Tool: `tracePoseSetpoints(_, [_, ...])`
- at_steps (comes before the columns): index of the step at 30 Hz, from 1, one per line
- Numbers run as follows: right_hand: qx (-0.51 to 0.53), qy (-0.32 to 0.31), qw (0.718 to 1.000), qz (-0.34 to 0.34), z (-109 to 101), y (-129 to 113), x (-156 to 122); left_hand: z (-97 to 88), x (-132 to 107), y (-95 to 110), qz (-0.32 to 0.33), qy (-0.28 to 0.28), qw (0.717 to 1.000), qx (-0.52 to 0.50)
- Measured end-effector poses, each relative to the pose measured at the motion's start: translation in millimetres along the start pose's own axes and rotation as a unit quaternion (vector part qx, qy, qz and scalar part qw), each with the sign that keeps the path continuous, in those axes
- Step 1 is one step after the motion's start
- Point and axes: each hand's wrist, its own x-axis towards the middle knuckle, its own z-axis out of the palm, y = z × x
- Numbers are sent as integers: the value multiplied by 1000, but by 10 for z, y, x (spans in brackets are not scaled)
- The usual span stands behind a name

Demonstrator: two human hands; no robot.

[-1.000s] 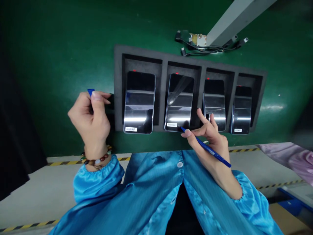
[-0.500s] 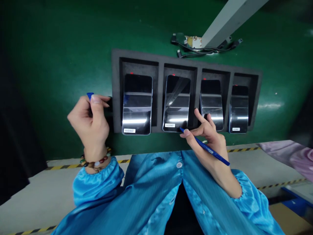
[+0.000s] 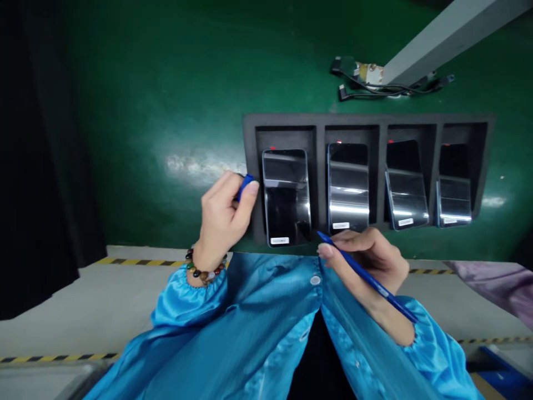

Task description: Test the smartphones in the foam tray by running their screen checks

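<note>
My left hand (image 3: 227, 214) is closed on a small blue pen cap (image 3: 245, 186), beside the left edge of a dark foam tray (image 3: 321, 183). My right hand (image 3: 368, 258) grips a blue pen (image 3: 366, 278), its tip pointing up and left. That tip is close to the lower right corner of the leftmost smartphone (image 3: 287, 200); whether it touches anything I cannot tell. A second smartphone (image 3: 348, 183) lies just above my right fingers. Two more, a third smartphone (image 3: 406, 186) and a fourth smartphone (image 3: 453, 183), rest in the compartments to the right. Each screen has a white label at the bottom.
Black cables (image 3: 387, 91) lie behind the tray around the foot of a grey post (image 3: 433, 50). The green tabletop (image 3: 166, 111) surrounds the tray. Another person's pink sleeve (image 3: 495, 286) shows at the right. Yellow and black tape (image 3: 141, 262) marks the floor.
The view has shifted, so the tray appears farther right. My right hand with the pen has moved from the second phone's bottom edge toward the leftmost phone. My left hand is nearer the tray.
</note>
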Motion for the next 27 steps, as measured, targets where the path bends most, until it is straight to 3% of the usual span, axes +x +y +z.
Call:
tracePoseSetpoints(4, [-8, -11, 1000, 7, 134, 148, -123, 70, -25, 30, -7, -51, 997, -51])
tracePoseSetpoints(10, [10, 112, 993, -30, 356, 312, -196, 69, -4, 9, -12, -50, 997, -53])
tracePoseSetpoints(13, [25, 131, 990, -48, 409, 333, -187, 71, -11, 12, -9, -46, 998, -47])
tracePoseSetpoints(27, [-66, 42, 996, -36, 321, 245, -111, 82, -22, 8, -13, -43, 998, -51])
